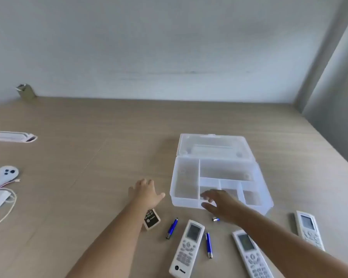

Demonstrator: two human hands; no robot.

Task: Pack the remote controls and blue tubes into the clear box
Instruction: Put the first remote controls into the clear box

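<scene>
The clear box [186,181] stands open on the table, lid laid back, its compartments showing nothing inside. My left hand [146,192] hovers flat and open just left of the box. My right hand [219,203] reaches over the box's front edge, fingers spread, holding nothing. In front lie three white remote controls [187,247] [249,255] [309,229] and a small remote with a black face [152,219] beside my left forearm. Two blue tubes [172,228] [208,244] lie beside the middle remote. A third blue tube [216,219] peeks out under my right wrist.
At the far left lie a white round-headed device [6,173] with cables [2,209] and a white holder [14,136]. A small tan object [25,91] stands against the back wall. A grey wall rises at the right.
</scene>
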